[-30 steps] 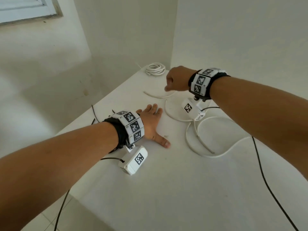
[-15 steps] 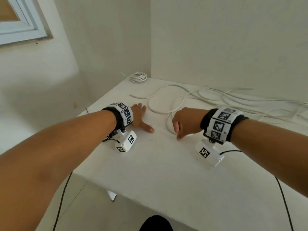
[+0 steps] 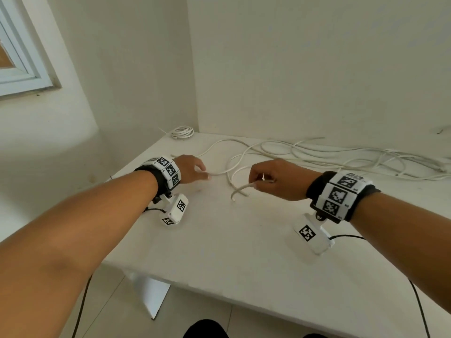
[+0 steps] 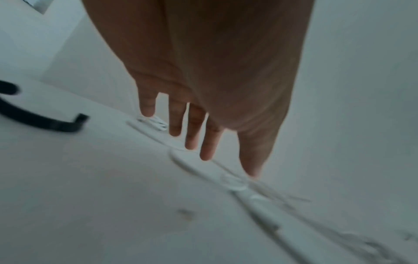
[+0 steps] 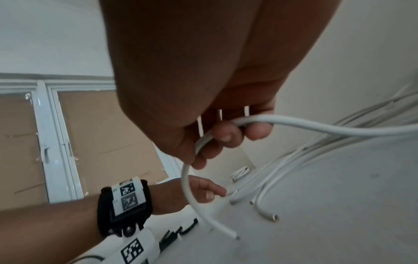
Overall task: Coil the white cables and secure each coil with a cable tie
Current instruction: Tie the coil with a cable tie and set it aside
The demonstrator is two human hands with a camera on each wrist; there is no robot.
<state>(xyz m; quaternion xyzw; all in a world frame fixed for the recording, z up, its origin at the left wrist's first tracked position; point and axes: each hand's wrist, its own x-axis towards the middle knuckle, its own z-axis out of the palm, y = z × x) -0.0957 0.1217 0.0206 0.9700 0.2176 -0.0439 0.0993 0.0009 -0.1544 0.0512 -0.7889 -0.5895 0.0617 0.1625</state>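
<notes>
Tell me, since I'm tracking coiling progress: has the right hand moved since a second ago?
Yes. The right hand has come away from the finished coil in the table's far corner toward the near edge, now holding a cable end.

The right hand (image 3: 275,178) is raised with fingers curled in a pinch; the left hand (image 3: 190,168) is extended, fingers straight.

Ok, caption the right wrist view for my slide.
Right hand grips a white cable near its cut end above the table.

Smooth cable (image 5: 316,127) (plastic-looking) — matt table (image 3: 244,252)
</notes>
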